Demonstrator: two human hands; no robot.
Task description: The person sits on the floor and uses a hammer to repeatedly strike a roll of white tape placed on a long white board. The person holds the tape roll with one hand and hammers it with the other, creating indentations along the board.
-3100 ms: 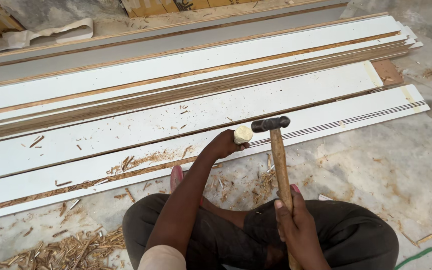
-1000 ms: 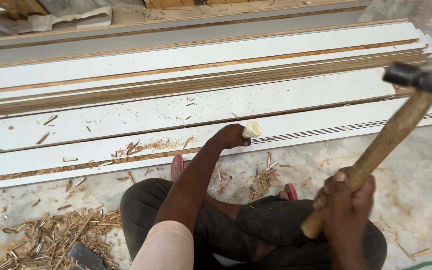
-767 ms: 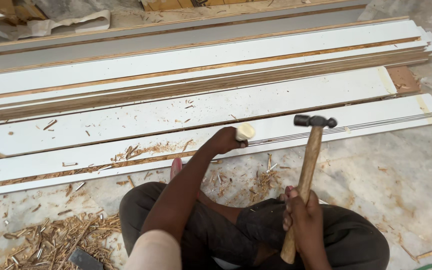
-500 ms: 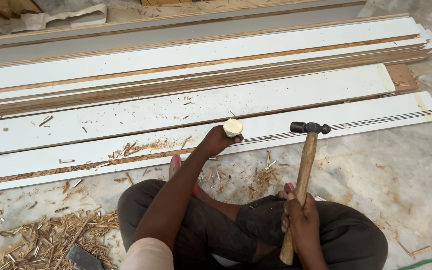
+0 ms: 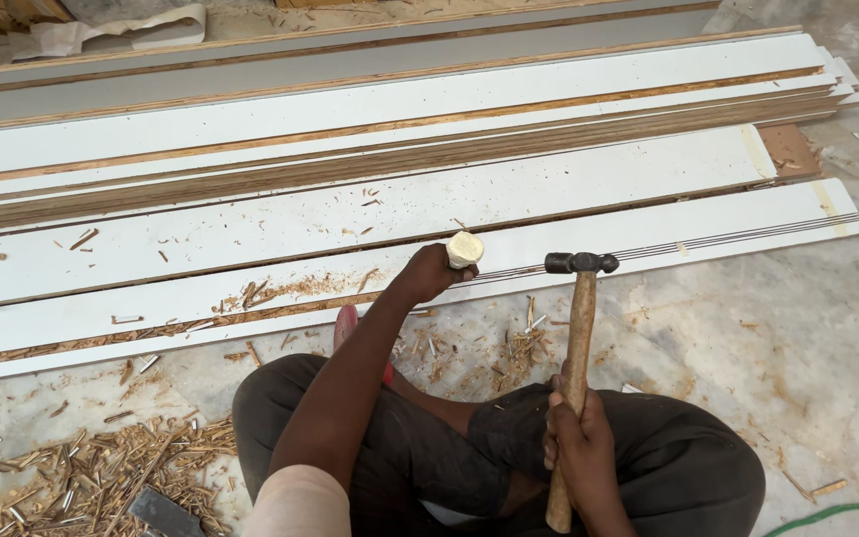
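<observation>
wooden and pale at its butt end, the chisel handle (image 5: 464, 249) sits wrapped in our left hand (image 5: 431, 272), fingers curled tight round it so only the blunt top shows. we hold it over the near edge of the nearest white board (image 5: 648, 231), where the cut edge shows brown; the blade itself is hidden under our fist, so we cannot tell whether its tip touches the wood.

our right hand (image 5: 574, 438) grips the hammer (image 5: 579, 328) low on its wooden shaft, fingers closed fully round it. the shaft stands nearly upright, and the dark metal head (image 5: 581, 263) hangs level, just to the right of the chisel handle and apart from it.

we sit cross-legged on the stone floor (image 5: 797, 338) in dark trousers (image 5: 668, 467), our bare foot (image 5: 346, 323) poking out just beside the board's edge. wood chips (image 5: 509, 348) lie scattered between our knees and the board, and a thicker heap of shavings (image 5: 101, 467) gathers at lower left, with a flat dark metal piece (image 5: 163, 513) resting near it. beyond the nearest board, more long white boards (image 5: 400, 109) lie side by side, well apart from our hands. a green hose (image 5: 832, 509) curls at the lower right corner.
</observation>
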